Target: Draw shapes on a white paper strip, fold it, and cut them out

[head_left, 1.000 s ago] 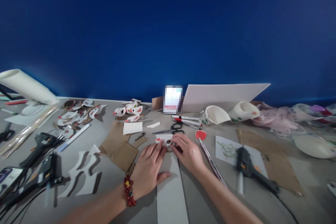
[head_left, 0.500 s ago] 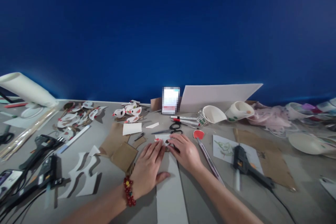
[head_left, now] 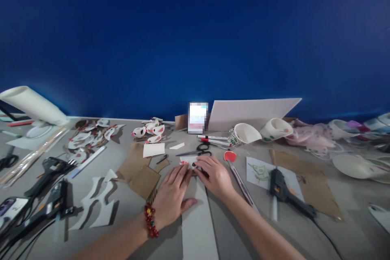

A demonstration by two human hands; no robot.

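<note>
A small white paper bird with red and black marks lies at the far end of a long white paper strip. My left hand rests flat over the strip's left edge, fingers stretched forward and thumb apart, with its fingertips against the bird's near side. Bent over the bird's right side is my right hand; its fingertips touch the bird and its thumb is mostly hidden. Just beyond the fingers lie black-handled scissors. A red paper piece and a craft knife are right of my right hand.
Several finished paper birds sit at the back, with more birds farther left. Glue guns lie on the left and right, trailing cords. Cardboard pieces, markers, paper cups and a propped phone surround the hands.
The view has shifted very slightly. Both hands and the paper bird stay in nearly the same place.
</note>
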